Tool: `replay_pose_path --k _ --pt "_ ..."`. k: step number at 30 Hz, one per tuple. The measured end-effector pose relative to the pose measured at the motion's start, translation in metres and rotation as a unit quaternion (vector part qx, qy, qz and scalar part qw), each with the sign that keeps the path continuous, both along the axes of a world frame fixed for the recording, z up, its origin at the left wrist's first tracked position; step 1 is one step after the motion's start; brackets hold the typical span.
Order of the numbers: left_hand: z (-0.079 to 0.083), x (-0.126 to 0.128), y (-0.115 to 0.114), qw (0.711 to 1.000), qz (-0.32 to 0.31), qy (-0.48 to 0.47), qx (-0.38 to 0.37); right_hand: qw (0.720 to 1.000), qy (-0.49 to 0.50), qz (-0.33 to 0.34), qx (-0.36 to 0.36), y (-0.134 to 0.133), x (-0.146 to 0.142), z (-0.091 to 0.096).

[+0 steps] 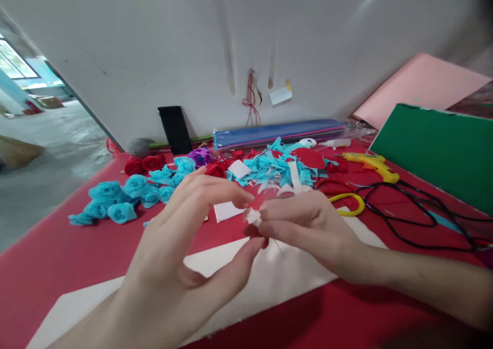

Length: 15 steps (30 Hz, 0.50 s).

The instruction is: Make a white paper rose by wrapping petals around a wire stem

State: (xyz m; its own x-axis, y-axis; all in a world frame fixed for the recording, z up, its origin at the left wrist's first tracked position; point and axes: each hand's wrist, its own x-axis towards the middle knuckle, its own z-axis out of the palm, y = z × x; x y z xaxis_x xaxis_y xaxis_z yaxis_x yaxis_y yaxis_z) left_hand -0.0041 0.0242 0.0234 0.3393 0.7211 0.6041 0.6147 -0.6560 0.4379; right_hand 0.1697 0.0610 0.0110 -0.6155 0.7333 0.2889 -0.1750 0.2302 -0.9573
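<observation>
My right hand (308, 226) pinches a small rolled scrap of white crepe paper (253, 216) between thumb and fingers, above the red table (57, 256). My left hand (185, 246) is curved beside it, fingers apart, with its fingertips close to the white scrap and its thumb just under it. Below both hands lies a white sheet (285, 277).
Blue paper roses (123, 197) and red ones (144, 164) lie at the left. A pile of blue crepe scraps (269, 167), a yellow glue gun (372, 164) with a black cable (419, 210), yellow-handled scissors (348, 204), a phone (175, 129), rolled sheets (277, 132), and green (435, 149) and pink boards (416, 87) are there too.
</observation>
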Motion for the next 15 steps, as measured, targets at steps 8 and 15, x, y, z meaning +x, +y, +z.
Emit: replay_pose_path --k 8,15 --pt "0.0012 0.0017 0.0032 0.999 -0.018 -0.004 0.038 0.996 0.074 0.025 0.053 0.0047 -0.0059 -0.0098" --pt "0.0012 0.0015 0.0001 0.995 -0.014 0.026 0.092 0.99 0.034 0.014 0.133 0.0034 -0.0047 -0.01"
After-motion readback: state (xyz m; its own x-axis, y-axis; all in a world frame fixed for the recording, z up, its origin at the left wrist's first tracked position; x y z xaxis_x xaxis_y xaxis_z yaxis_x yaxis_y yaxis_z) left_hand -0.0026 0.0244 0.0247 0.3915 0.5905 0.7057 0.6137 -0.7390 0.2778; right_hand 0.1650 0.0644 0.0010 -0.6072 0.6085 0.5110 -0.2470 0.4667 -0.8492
